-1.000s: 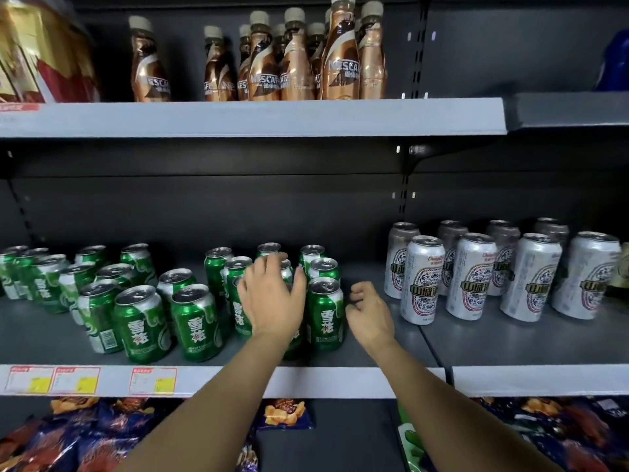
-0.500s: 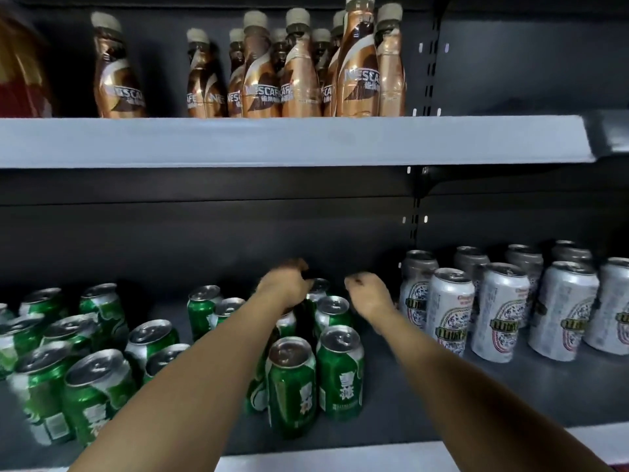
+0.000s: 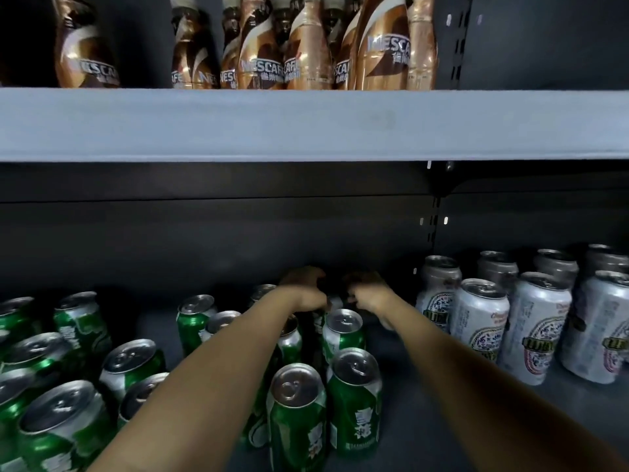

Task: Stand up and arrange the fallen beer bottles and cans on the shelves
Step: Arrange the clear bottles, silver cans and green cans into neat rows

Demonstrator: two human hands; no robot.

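Both hands have gone deeper into the lower shelf [image 3: 425, 420]. The left hand [image 3: 304, 287], which a second ago lay flat over the front green cans [image 3: 296, 413], now sits curled at the back, at 12 o'clock from them. The right hand [image 3: 369, 289] has risen from the shelf floor to just beside it, at 3 o'clock. Whether either holds a can cannot be told.

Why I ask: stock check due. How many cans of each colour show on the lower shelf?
Green cans: at least 15; the arms hide some
White cans: 7 in view
Total: at least 22
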